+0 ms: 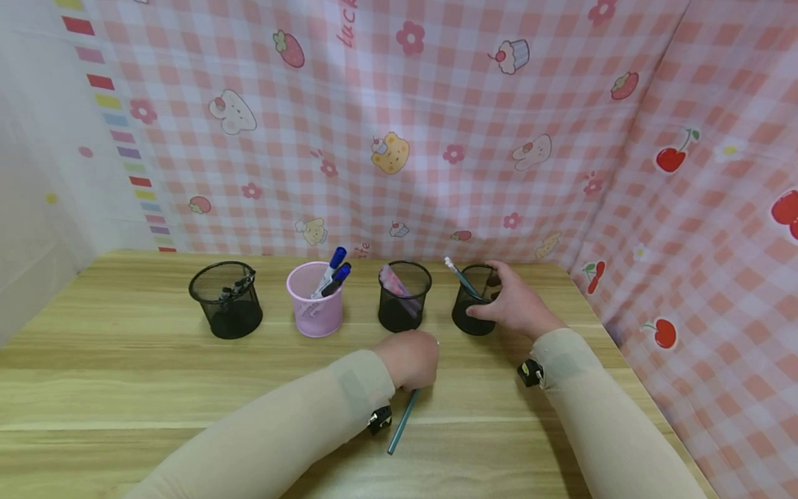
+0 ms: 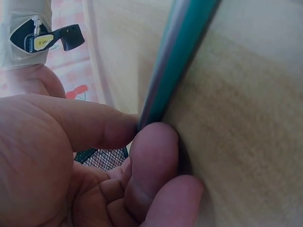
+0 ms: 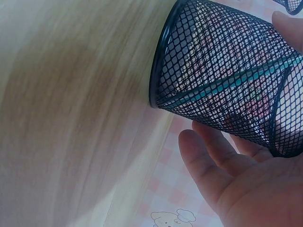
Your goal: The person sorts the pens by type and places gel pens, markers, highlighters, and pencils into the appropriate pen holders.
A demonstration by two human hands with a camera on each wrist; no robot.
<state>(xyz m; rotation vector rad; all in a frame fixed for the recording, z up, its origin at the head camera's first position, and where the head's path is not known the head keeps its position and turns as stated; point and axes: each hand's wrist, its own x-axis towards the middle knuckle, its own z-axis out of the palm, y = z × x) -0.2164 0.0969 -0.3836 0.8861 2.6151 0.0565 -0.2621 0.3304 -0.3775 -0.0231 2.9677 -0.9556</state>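
My left hand (image 1: 408, 359) pinches a teal pencil (image 1: 403, 423) between thumb and fingertips, just above the wooden table. In the left wrist view the teal pencil (image 2: 173, 56) slants up from the fingertips; part of it is hidden by the hand. On the right, my right hand (image 1: 514, 301) grips a black mesh pen holder (image 1: 472, 320), thumb at the front and fingers around the far side. A similar teal pencil (image 1: 464, 281) with a white top leans inside it, and shows through the mesh (image 3: 227, 82) in the right wrist view.
Left of that holder stand a black mesh holder with pink and purple items (image 1: 402, 315), a pink holder (image 1: 318, 319) with several markers, and a black holder (image 1: 233, 319) with small dark objects. A checked pink cloth (image 1: 424, 201) hangs behind the table (image 1: 156, 395).
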